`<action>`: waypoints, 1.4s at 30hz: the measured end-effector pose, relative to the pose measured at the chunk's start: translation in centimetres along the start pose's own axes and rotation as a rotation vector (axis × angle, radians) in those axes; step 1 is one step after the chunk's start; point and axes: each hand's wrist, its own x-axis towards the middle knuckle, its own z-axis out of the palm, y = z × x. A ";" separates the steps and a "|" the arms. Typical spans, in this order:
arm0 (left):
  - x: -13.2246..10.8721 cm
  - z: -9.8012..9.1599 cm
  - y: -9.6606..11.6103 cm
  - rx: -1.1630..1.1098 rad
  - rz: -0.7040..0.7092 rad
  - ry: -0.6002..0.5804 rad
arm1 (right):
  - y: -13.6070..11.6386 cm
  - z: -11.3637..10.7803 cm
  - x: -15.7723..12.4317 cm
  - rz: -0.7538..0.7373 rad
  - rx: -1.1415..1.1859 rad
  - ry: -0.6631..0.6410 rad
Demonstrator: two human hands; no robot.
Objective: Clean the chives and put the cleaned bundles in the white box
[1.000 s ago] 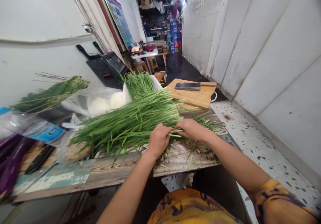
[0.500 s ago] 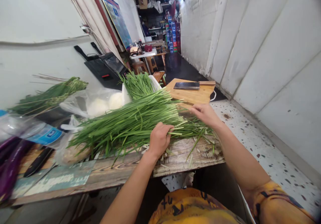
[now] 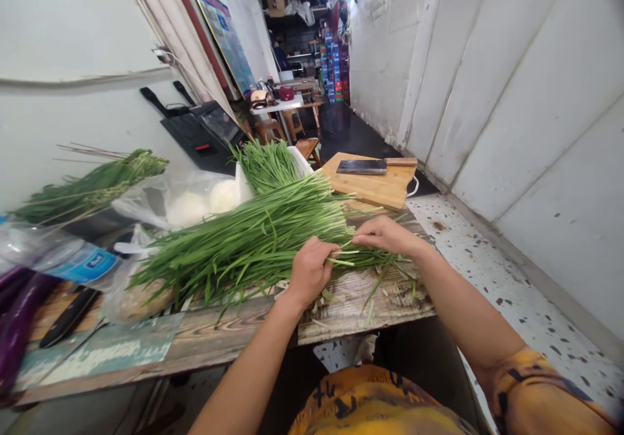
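Note:
A big heap of long green stalks (image 3: 253, 227) lies across the wooden table (image 3: 219, 337), pale ends to the right. My left hand (image 3: 312, 267) is closed around a few stalks at the heap's near right edge, their pale tips poking out past the fingers. Just right of those tips, my right hand (image 3: 383, 235) has its thumb and fingers pinched together at the pale ends; whatever is between them is too small to name. Loose trimmings (image 3: 373, 279) are scattered below it.
Behind the heap are a white container with more stalks (image 3: 268, 165) and a cutting board (image 3: 375, 189) bearing a cleaver (image 3: 361, 166). At left lie bagged white items (image 3: 188, 207), a plastic bottle (image 3: 80, 259), a black-handled knife (image 3: 71, 316) and eggplants (image 3: 22, 324).
My right hand has moved left and toward me, from near the cutting board to the tips of the stalks in my left hand. The left hand has hardly moved.

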 end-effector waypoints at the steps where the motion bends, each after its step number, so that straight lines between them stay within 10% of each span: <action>1: 0.0 0.0 0.0 -0.003 -0.003 -0.001 | -0.1 -0.3 -0.1 0.027 0.009 0.004; 14: -1.0 0.0 -0.6 0.060 -0.062 -0.008 | 0.6 -0.7 -0.4 0.334 -0.227 0.305; 20: -0.5 -0.2 0.0 0.080 -0.015 -0.025 | -1.0 2.4 0.9 -0.001 -0.223 0.109; 26: -0.4 -0.6 -0.4 0.110 -0.053 0.147 | 1.3 1.2 0.9 0.223 -0.085 0.501; 33: -0.7 -0.6 -1.0 0.115 -0.303 0.480 | 2.6 3.3 2.4 -0.076 -0.479 0.417; 42: -0.5 -0.2 -1.7 0.174 -0.188 0.338 | 2.4 3.4 2.8 -0.131 -0.423 0.399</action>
